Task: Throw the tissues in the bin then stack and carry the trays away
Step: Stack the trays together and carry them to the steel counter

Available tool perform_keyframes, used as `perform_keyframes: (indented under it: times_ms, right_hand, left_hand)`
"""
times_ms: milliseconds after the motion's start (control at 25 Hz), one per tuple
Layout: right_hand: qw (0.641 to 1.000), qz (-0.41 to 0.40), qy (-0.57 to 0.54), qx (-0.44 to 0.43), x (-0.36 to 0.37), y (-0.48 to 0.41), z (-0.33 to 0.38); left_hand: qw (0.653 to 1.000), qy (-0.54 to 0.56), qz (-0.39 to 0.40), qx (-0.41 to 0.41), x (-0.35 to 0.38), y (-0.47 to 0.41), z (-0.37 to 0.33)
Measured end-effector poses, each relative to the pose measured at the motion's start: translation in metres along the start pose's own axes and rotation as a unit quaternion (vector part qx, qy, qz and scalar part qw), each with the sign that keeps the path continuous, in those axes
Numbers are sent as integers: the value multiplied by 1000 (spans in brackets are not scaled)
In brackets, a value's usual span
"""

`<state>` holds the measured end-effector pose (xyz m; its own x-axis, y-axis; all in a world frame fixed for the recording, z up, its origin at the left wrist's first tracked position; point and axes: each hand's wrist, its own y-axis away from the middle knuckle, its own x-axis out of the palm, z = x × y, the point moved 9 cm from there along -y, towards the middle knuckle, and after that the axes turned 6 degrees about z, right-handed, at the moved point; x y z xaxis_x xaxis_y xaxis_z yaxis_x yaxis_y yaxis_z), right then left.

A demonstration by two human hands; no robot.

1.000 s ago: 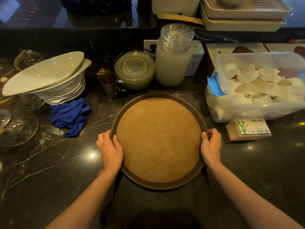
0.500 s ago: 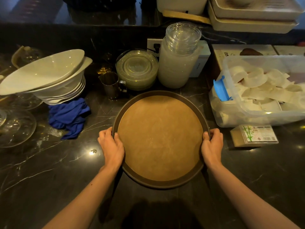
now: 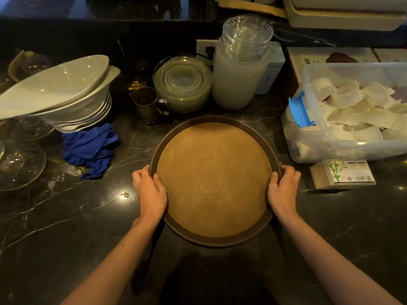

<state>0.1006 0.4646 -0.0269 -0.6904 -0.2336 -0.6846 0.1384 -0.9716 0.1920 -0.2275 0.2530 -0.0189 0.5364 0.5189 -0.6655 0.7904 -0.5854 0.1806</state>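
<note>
A round tray (image 3: 214,179) with a brown inner face and a dark raised rim lies on the black marble counter in front of me. Nothing lies on the tray. My left hand (image 3: 149,190) grips its left rim, thumb over the edge. On the opposite side my right hand (image 3: 283,190) grips the right rim the same way. Whether more trays sit under this one I cannot tell. No tissues and no bin are in view.
Behind the tray stand a steel jug (image 3: 146,105), stacked glass plates (image 3: 182,83) and a frosted tub topped with glass bowls (image 3: 240,73). White bowls (image 3: 59,91) and a blue cloth (image 3: 90,148) lie left; a clear box of white cups (image 3: 352,111) and a toothpick box (image 3: 343,173) sit right.
The tray has slid slightly away from me toward the jug and plates, both hands staying on its rim. My view has shifted a little.
</note>
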Motion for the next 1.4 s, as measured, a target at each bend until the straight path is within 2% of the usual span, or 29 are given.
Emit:
perform_keyframes:
  times_ms: [200,520,840,960,1400]
  right_hand:
    - [987,71,114,-88,12,-9,16]
    - [933,115,296,-169,25,-25,29]
    - [950,138,255,-113,25,-27,21]
    - [946,144,277,-85,23,-26,18]
    - [953,179,243,-22,11,-1,5]
  left_hand:
    - [994,-61,33,84,3,2,-13]
    - [976,-187,50,99,12,-24,-11]
    - [976,-194,29,94,15,-26,-9]
    - [973,-213,27,82,13,-26,-10]
    - [979,-188,68,29,7,-28,13]
